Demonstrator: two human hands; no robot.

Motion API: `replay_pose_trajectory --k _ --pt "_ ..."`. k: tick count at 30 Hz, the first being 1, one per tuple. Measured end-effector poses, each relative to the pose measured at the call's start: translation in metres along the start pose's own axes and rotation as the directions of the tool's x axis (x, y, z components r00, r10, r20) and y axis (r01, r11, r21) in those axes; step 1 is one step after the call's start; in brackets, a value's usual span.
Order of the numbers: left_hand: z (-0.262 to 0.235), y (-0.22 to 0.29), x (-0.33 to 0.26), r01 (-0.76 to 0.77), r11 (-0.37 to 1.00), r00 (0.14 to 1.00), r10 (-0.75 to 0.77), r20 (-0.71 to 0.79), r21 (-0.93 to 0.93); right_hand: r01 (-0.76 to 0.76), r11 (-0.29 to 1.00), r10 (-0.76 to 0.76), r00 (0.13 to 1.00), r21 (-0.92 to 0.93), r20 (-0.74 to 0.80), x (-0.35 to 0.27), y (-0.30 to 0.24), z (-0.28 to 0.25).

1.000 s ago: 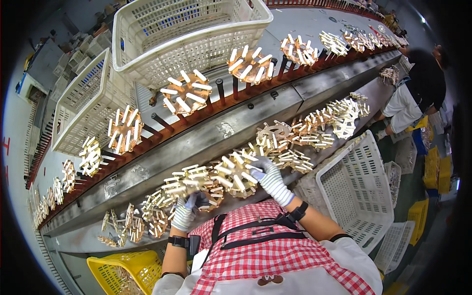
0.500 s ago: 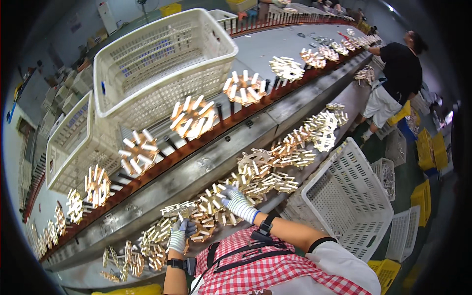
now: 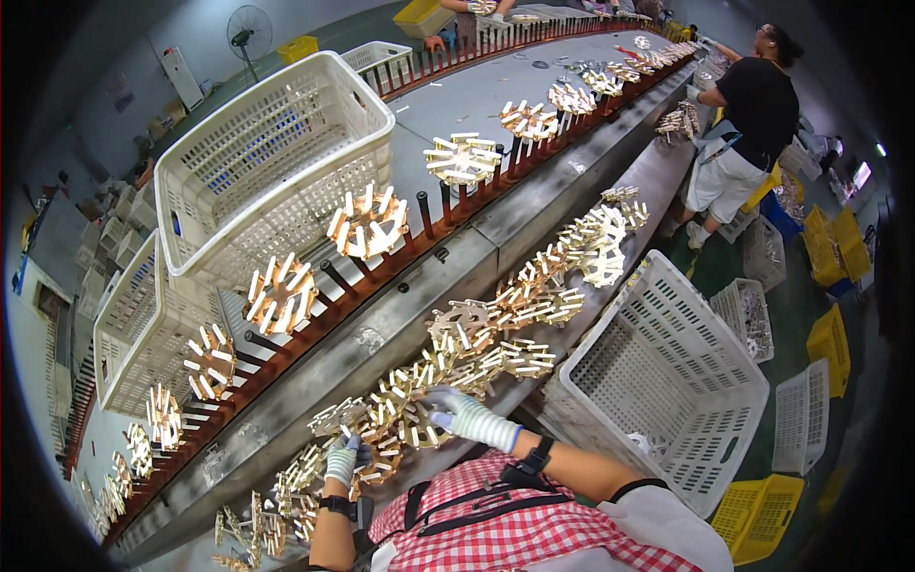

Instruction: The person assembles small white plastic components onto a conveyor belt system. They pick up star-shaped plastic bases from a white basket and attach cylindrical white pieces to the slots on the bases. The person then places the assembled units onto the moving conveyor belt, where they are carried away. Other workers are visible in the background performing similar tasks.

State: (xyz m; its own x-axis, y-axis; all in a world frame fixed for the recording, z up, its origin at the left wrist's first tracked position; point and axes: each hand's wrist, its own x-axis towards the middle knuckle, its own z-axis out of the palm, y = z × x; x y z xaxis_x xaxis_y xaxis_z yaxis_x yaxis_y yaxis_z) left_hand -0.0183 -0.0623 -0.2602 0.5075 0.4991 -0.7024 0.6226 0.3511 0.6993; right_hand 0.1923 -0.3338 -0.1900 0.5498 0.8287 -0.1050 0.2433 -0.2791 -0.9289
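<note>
My left hand (image 3: 343, 461), in a striped glove, is curled at the near left of a long heap of ring-shaped metal parts (image 3: 386, 412). Its fingers are bent among the parts, and what they grip is hidden. My right hand (image 3: 469, 418), gloved alike, reaches over the heap from the right. Thumb and fingers close on the edge of a gold-coloured ring with white pegs (image 3: 419, 431). The heaped parts are copper or pale gold, set with short white pegs, and lie on a metal ledge. Similar rings (image 3: 369, 222) stand on dark posts along the rail beyond.
A large white crate (image 3: 276, 162) stands beyond the rail, with another (image 3: 129, 324) to its left. An open white crate (image 3: 667, 381) sits at my right. Yellow baskets (image 3: 758, 515) are on the floor. A person in black (image 3: 758, 110) stands farther along the line.
The view has shifted, and the posts with their rings have moved along the rail. My right hand has drawn slightly toward me over the heap. The left stays at the heap's near left.
</note>
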Motion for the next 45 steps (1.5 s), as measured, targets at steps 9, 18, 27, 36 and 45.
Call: replay_pose_trajectory --k 9,18,27,36,45 --pt "0.018 0.030 -0.034 0.068 0.950 0.997 -0.073 0.004 0.304 -0.197 0.955 0.230 0.964 0.220 -0.131 -0.163 -0.008 -0.129" --pt "0.212 0.161 -0.140 -0.171 0.808 0.917 -0.079 0.392 0.564 -0.396 0.700 0.711 0.462 0.594 -0.529 -0.442 0.081 -0.345" --pt "0.605 0.155 -0.222 -0.373 0.600 0.480 -0.527 0.701 0.707 -0.981 0.021 0.938 0.085 -0.191 -0.336 -0.597 0.368 -0.318" --pt "0.829 -0.077 -0.179 -0.137 0.393 0.296 -0.860 0.416 0.909 -0.868 -0.023 0.979 0.082 -0.496 -0.189 -0.590 0.459 -0.289" --pt "0.873 -0.267 -0.153 -0.460 0.065 0.413 -0.867 0.279 0.885 -0.955 -0.290 0.923 -0.263 -0.057 -0.281 -0.631 0.467 -0.295"
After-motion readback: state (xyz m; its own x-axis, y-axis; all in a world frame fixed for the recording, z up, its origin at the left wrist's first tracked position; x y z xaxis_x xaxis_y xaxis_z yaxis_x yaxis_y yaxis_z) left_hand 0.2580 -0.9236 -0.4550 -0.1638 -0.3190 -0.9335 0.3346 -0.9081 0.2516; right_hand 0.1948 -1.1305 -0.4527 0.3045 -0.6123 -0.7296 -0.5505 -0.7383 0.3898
